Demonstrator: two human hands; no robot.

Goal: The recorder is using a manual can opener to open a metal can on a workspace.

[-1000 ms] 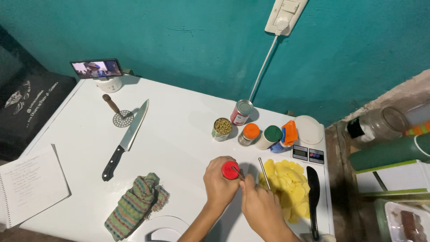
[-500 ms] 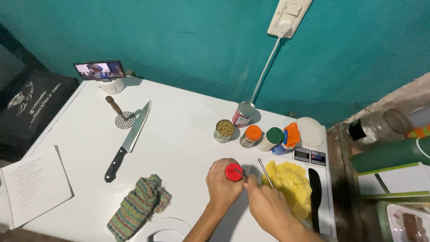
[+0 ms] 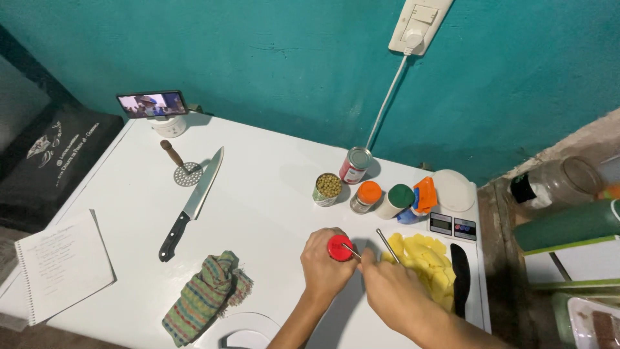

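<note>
My left hand (image 3: pixel 323 266) is wrapped around a small container with a red lid (image 3: pixel 338 247) standing on the white table (image 3: pixel 271 194). Beside it, my right hand (image 3: pixel 391 291) pinches a thin metal utensil (image 3: pixel 351 250) whose tip rests on the red lid. A second metal utensil handle (image 3: pixel 387 244) lies just right of my hands. A heap of yellow cut pieces (image 3: pixel 426 258) lies to the right, partly hidden by my right hand.
An open can of peas (image 3: pixel 328 188), a closed can (image 3: pixel 355 165), orange-lidded (image 3: pixel 367 196) and green-lidded (image 3: pixel 396 200) jars and a kitchen scale (image 3: pixel 453 205) stand behind. A large knife (image 3: pixel 192 203), masher (image 3: pixel 181 165), striped cloth (image 3: pixel 204 295), notebook (image 3: pixel 61 265), phone (image 3: pixel 153 104) and black spatula (image 3: pixel 460 279) lie around.
The view has shifted slightly. My hands stay at the red-lidded container; the right hand has brought the thin utensil onto the lid.
</note>
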